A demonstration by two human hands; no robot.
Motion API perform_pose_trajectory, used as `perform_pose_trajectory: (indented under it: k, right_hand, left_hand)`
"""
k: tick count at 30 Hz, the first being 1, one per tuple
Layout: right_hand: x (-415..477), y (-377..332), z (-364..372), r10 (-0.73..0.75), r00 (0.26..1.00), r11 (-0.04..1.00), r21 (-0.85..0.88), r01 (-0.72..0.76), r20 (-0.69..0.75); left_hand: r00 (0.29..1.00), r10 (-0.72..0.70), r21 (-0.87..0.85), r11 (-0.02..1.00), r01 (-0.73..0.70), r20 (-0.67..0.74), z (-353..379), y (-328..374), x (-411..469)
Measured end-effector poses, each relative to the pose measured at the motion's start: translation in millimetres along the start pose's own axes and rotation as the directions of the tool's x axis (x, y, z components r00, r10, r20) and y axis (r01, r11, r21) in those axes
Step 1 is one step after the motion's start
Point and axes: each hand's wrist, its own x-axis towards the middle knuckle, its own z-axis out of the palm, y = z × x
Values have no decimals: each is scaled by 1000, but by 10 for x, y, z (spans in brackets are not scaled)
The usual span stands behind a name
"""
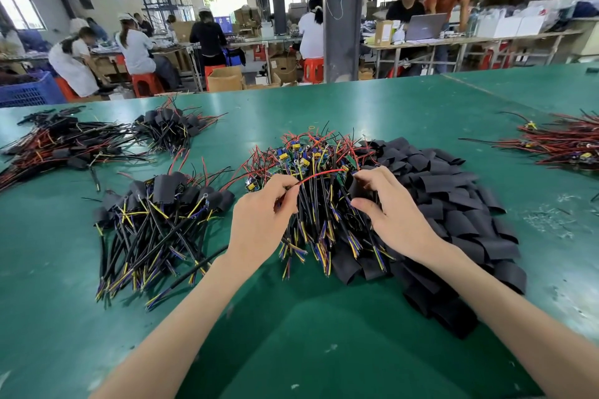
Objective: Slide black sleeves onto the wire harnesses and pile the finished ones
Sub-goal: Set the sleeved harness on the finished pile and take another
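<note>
At the far left of the green table, a spread of red and black harnesses runs off the frame edge, so its full extent cannot be told. Nearer, the finished pile of harnesses capped with black sleeves lies just beside the left hand, on its outer side; its tangled wires hide how many are stacked there. The left hand is curled with thumb and forefinger pinched on a red wire, its other fingers folded under and out of sight. That wire arcs across to the right hand, above the unsleeved harness pile, which sits between and just beyond both hands; small circuit boards at the pile's far end are too jumbled to count. The right hand is partly closed, fingertips gripping a black sleeve at the wire's end; whether the wire has entered the sleeve is hidden by the fingers. The heap of loose black sleeves lies touching the right hand's outer side. At the right edge, another bundle of wires is cut off by the frame.
</note>
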Motion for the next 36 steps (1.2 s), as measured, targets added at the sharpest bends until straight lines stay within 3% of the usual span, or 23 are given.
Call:
perform_pose_trajectory:
  k: [6,14,26,36]
  right_hand:
    - [1,0,18,2,999,999,44,0,-40]
    - [4,3,20,-3,998,999,38,5,-61]
    - [-6,-3,21,-3,998,1000,6,3,-57]
    - [-4,-26,18,9,997,999,34,-6,-82]
  left_hand:
    - [997,39,104,994,-46,66,12,-4,-21]
    - [996,75,200,976,-85,55,11,-47,-19]
    - [999,31,121,992,-33,19,36,-32,-39]
    - [992,128,229,966,-123,-4,3,-24,-19]
